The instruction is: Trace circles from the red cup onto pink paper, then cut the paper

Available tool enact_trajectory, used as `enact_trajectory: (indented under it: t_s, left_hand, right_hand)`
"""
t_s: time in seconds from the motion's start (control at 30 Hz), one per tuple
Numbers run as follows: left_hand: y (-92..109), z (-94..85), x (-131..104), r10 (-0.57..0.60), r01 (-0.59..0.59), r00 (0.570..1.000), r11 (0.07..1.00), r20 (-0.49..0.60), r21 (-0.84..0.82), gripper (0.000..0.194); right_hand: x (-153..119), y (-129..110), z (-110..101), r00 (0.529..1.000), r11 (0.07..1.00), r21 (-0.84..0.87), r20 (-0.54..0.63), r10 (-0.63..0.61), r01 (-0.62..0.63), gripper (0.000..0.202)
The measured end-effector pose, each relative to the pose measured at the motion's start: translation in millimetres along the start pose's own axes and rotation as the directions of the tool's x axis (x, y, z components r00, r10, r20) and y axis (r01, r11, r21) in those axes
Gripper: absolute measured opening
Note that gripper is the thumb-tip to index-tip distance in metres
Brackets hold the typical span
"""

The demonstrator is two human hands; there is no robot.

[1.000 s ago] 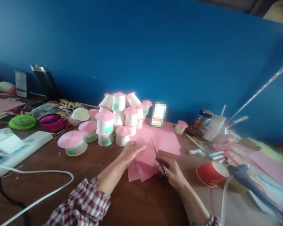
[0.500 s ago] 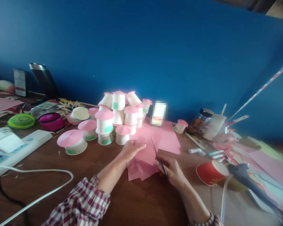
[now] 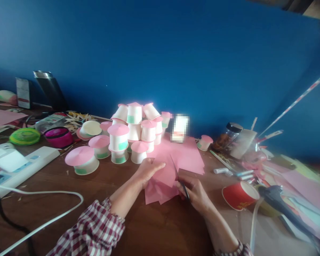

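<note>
My left hand (image 3: 148, 171) grips a sheet of pink paper (image 3: 164, 173), its thumb lying on top and its fingers hidden beneath. Just right of it, my right hand (image 3: 193, 192) is closed on dark scissors (image 3: 184, 186), whose blade points up and away along the sheet. More pink paper (image 3: 188, 154) lies behind the hands, and further pieces are under the held sheet. Several white paper cups with pink cone tops (image 3: 118, 137) are stacked behind my left hand. One capped cup (image 3: 204, 143) stands apart to the right of the paper.
A red cup (image 3: 240, 195) lies on its side at the right, near a hot glue gun (image 3: 280, 201) and a lidded jar (image 3: 228, 135). On the left are a white power strip (image 3: 40, 161), a white cable (image 3: 56, 193), a magenta pouch (image 3: 58, 137) and a dark flask (image 3: 50, 90).
</note>
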State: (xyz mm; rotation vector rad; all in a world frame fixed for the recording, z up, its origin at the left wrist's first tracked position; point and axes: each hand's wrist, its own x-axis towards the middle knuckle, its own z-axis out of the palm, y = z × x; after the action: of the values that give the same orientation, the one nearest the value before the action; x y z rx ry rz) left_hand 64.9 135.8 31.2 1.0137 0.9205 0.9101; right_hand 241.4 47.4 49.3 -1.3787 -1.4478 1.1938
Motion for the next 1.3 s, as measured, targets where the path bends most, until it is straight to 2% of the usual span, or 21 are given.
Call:
enact_trajectory:
  t_s: [0.47, 0.83, 1.3]
  left_hand:
    - [-2.8, -4.2, 2.9, -0.003, 0.003, 1.000, 1.000, 0.021, 0.014, 0.030]
    - [0.4, -2.5, 0.7, 0.003, -0.003, 1.000, 0.999, -0.006, 0.037, 0.032]
    - [-0.6, -2.6, 0.9, 0.018, -0.018, 1.000, 0.999, 0.012, 0.047, 0.029]
  right_hand:
    - [1.1, 3.3, 0.0, 1.000, 1.000, -0.026, -0.018, 0.017, -0.017, 0.049]
    - [1.0, 1.4, 0.4, 1.000, 1.000, 0.000, -0.003, 0.020, -0.020, 0.048]
    - [0.8, -0.7, -0.3, 1.000, 1.000, -0.007, 0.017, -0.002, 0.002, 0.044]
